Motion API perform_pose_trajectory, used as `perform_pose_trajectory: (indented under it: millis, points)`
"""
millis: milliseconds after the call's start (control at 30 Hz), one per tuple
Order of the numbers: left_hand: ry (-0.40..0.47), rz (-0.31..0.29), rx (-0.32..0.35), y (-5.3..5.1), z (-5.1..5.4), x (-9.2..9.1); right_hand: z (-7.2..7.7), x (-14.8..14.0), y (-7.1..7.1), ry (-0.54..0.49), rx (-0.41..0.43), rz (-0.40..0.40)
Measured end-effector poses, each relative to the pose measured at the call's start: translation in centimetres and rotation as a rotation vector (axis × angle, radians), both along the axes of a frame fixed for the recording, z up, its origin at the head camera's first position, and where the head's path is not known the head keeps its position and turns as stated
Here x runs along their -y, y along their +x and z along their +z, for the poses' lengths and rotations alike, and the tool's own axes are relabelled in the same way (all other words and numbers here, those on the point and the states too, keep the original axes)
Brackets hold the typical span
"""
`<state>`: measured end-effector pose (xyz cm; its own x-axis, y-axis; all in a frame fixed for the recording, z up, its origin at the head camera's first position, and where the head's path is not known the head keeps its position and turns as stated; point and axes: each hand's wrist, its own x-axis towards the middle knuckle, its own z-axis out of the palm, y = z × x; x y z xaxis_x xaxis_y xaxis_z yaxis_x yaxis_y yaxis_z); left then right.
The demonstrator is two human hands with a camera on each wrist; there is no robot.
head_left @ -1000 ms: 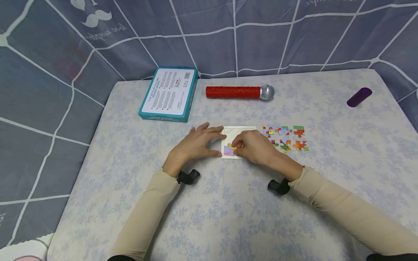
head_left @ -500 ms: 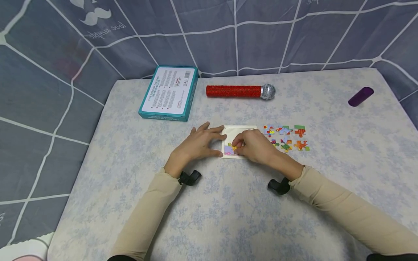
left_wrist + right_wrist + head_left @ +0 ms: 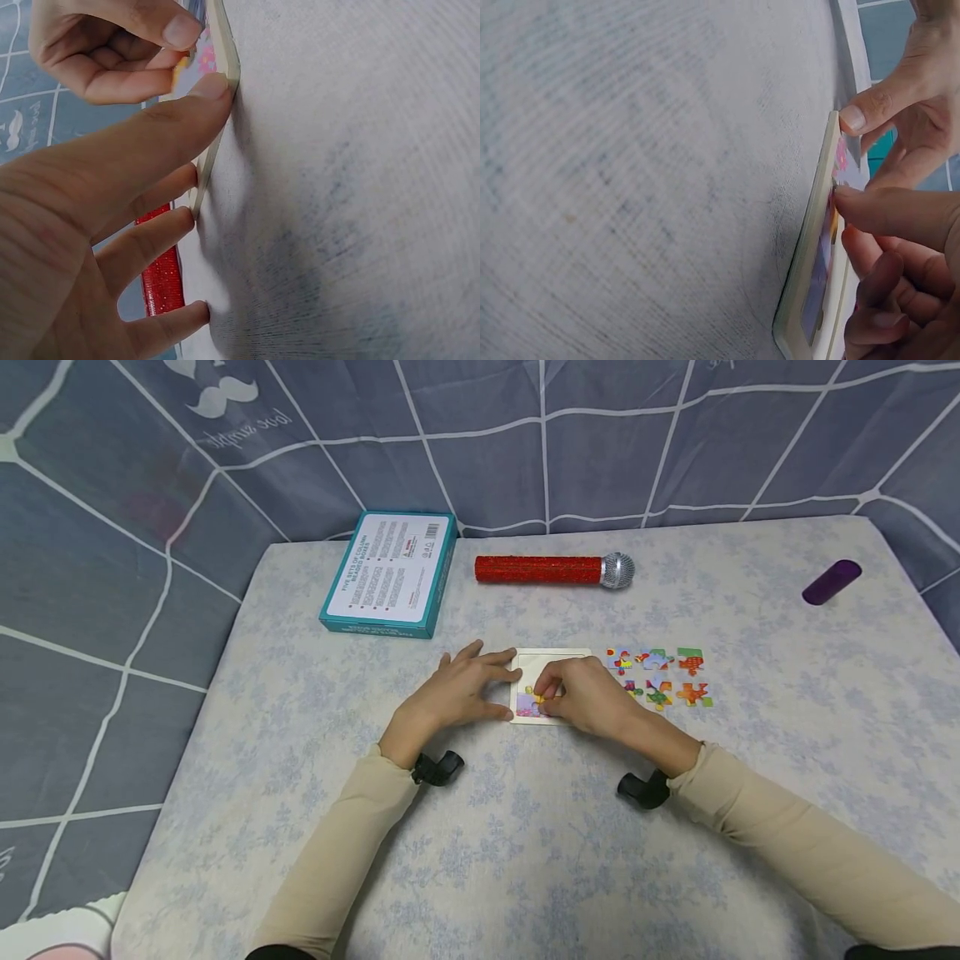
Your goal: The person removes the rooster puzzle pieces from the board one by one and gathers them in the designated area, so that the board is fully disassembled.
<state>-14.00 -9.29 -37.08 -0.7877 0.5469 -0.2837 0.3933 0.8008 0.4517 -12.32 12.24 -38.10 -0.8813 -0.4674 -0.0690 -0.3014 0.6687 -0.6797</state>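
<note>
A shallow cream puzzle tray (image 3: pixel 555 652) lies on the table in front of me in the head view. My left hand (image 3: pixel 450 693) rests at its left edge, fingers spread and fairly straight, the thumb touching the near corner. In the tray's near-left corner sits a lilac puzzle piece (image 3: pixel 527 708) with pink flowers. Beside it, my right hand (image 3: pixel 588 697) pinches a puzzle piece with yellow on it (image 3: pixel 178 75) between thumb and fingers, low over the tray. The fingers hide most of that piece. Several loose puzzle pieces (image 3: pixel 690 695) lie in two rows right of the tray.
Behind the tray lies a red glittery microphone (image 3: pixel 538 570) with a silver head. A teal box (image 3: pixel 386 572) with a white printed label is at the back left. A purple cylinder (image 3: pixel 832 582) lies far right. Grey-blue checked cloth (image 3: pixel 487 460) hangs behind the table.
Both hands stay almost in place at the tray. The right fingers shift only slightly around the yellow piece, and the whole head view drifts a little.
</note>
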Motion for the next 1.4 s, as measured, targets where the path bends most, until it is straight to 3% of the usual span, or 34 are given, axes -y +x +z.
perform_pose_trajectory:
  millis: [233,400,533,733,1100,1400]
  points:
    - [0.006,0.007,0.006,0.0,-0.1,0.0,0.0,-0.5,0.1,-0.115,0.039,0.001]
    - [0.003,0.012,0.006,0.0,-0.1,0.0,-0.2,-0.7,0.0,-0.221,0.163,-0.013]
    - [0.001,0.011,0.007,0.0,-0.1,-0.1,-0.2,-1.2,-0.1,-0.28,0.229,-0.07]
    - [-0.008,0.013,0.01,0.0,0.0,-0.2,0.3,-3.5,0.2,-0.244,0.261,-0.147]
    - [-0.001,0.023,0.018,0.1,0.1,-0.1,0.6,-9.0,2.3,-0.175,0.368,-0.247]
    - [0.003,0.024,0.016,0.1,0.1,-0.2,0.5,-10.9,3.2,-0.09,0.352,-0.238]
